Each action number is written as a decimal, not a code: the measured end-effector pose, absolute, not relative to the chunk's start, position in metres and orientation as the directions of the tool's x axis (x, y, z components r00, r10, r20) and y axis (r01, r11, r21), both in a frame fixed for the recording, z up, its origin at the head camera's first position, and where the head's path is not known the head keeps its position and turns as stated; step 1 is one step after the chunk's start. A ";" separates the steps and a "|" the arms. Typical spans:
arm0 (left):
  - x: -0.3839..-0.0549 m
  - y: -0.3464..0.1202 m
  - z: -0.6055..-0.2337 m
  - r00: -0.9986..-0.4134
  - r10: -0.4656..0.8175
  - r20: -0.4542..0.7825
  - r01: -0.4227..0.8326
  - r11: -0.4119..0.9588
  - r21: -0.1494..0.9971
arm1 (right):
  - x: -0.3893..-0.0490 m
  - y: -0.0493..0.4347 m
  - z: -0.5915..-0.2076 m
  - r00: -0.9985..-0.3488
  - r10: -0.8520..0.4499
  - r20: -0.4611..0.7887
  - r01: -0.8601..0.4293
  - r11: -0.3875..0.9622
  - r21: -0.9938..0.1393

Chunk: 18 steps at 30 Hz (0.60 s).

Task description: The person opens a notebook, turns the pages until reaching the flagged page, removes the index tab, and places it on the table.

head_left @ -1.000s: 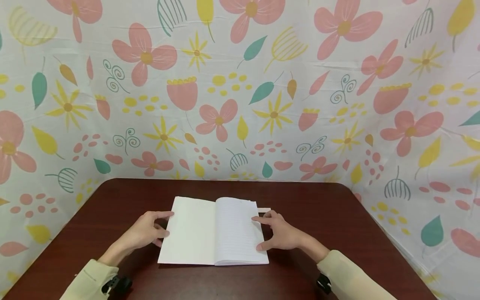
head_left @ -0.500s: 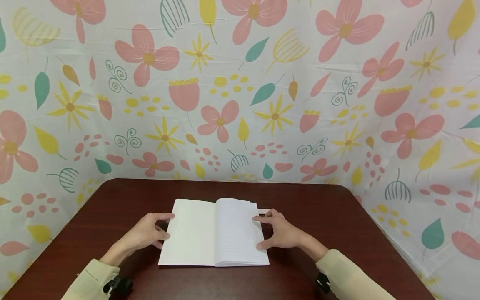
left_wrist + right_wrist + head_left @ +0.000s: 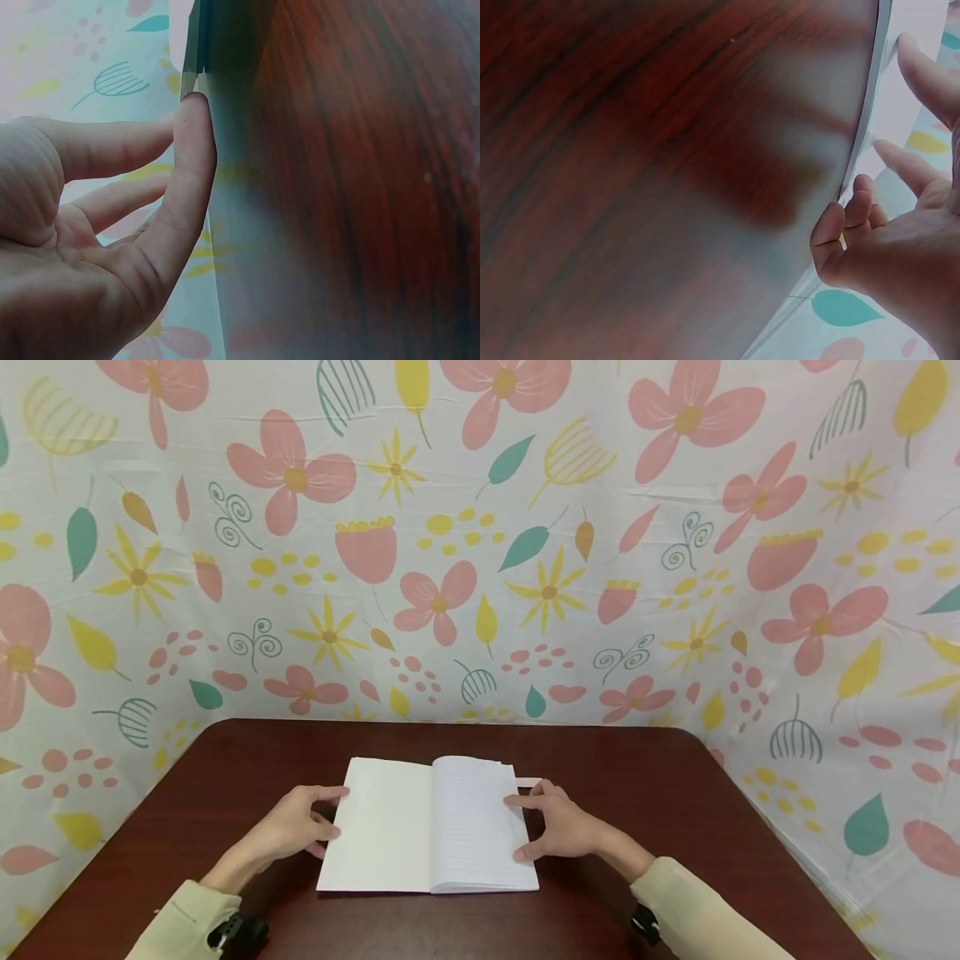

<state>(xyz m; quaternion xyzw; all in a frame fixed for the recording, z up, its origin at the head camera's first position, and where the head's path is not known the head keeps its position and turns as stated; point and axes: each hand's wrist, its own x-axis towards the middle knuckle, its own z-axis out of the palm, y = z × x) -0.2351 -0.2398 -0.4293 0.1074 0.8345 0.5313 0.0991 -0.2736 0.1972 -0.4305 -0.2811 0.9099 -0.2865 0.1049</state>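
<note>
In the head view an open notebook (image 3: 386, 827) lies on the dark wooden table, with a plain left page and a lined right page (image 3: 476, 835). My left hand (image 3: 288, 822) is at its left edge. A finger lies against that edge with the thumb opposite, as the left wrist view shows of the left hand (image 3: 127, 217). Over the right edge my right hand (image 3: 562, 822) rests its thumb and index finger on the lined page. In the right wrist view the other fingers of the right hand (image 3: 900, 217) bend beside the edge.
A narrow white strip (image 3: 529, 782) sticks out past the notebook's right edge, behind the right fingers. The dark table (image 3: 420, 927) reaches back to a floral cloth (image 3: 480, 568) that hangs behind and at the sides. A black band (image 3: 236, 935) circles the left wrist.
The head view shifts slightly, so the whole scene sits a few pixels lower than a second ago. Both hands stay in place on the notebook, and the pages have not turned.
</note>
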 end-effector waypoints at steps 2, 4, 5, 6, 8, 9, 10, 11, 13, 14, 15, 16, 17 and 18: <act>-0.235 -0.240 -0.430 -0.958 0.281 -0.051 0.072 0.411 0.909 | -0.273 0.196 -0.430 -0.824 -0.566 -0.036 -0.447 0.687 -0.574; -0.235 -0.240 -0.430 -0.959 0.280 -0.050 0.072 0.411 0.909 | -0.272 0.196 -0.430 -0.826 -0.563 -0.041 -0.443 0.691 -0.571; -0.235 -0.240 -0.431 -0.959 0.278 -0.051 0.071 0.412 0.908 | -0.272 0.196 -0.430 -0.827 -0.561 -0.043 -0.441 0.694 -0.569; -0.235 -0.239 -0.431 -0.960 0.275 -0.050 0.072 0.415 0.907 | -0.272 0.195 -0.430 -0.828 -0.559 -0.045 -0.439 0.697 -0.567; -0.235 -0.239 -0.431 -0.962 0.269 -0.053 0.067 0.421 0.905 | -0.272 0.195 -0.431 -0.832 -0.553 -0.047 -0.435 0.702 -0.563; -0.235 -0.239 -0.431 -0.963 0.264 -0.057 0.063 0.423 0.904 | -0.271 0.195 -0.431 -0.833 -0.551 -0.047 -0.434 0.704 -0.562; -0.235 -0.239 -0.431 -0.964 0.259 -0.058 0.060 0.426 0.903 | -0.271 0.195 -0.432 -0.835 -0.548 -0.047 -0.432 0.706 -0.561; -0.235 -0.238 -0.431 -0.966 0.253 -0.061 0.055 0.428 0.902 | -0.271 0.194 -0.432 -0.837 -0.545 -0.046 -0.431 0.709 -0.559; -0.235 -0.238 -0.431 -0.967 0.247 -0.063 0.051 0.430 0.902 | -0.272 0.194 -0.433 -0.840 -0.541 -0.043 -0.431 0.712 -0.554; -0.235 -0.238 -0.430 -0.968 0.245 -0.062 0.051 0.430 0.901 | -0.271 0.194 -0.433 -0.840 -0.540 -0.040 -0.432 0.713 -0.552; -0.235 -0.238 -0.430 -0.968 0.245 -0.061 0.052 0.430 0.901 | -0.271 0.193 -0.433 -0.841 -0.540 -0.036 -0.435 0.714 -0.548; -0.235 -0.238 -0.430 -0.968 0.245 -0.059 0.054 0.431 0.901 | -0.271 0.193 -0.432 -0.840 -0.541 -0.033 -0.439 0.716 -0.543; -0.235 -0.238 -0.429 -0.967 0.247 -0.057 0.057 0.432 0.900 | -0.271 0.192 -0.432 -0.840 -0.541 -0.029 -0.444 0.718 -0.537; -0.235 -0.238 -0.429 -0.967 0.249 -0.056 0.059 0.432 0.900 | -0.271 0.192 -0.432 -0.840 -0.543 -0.026 -0.448 0.719 -0.531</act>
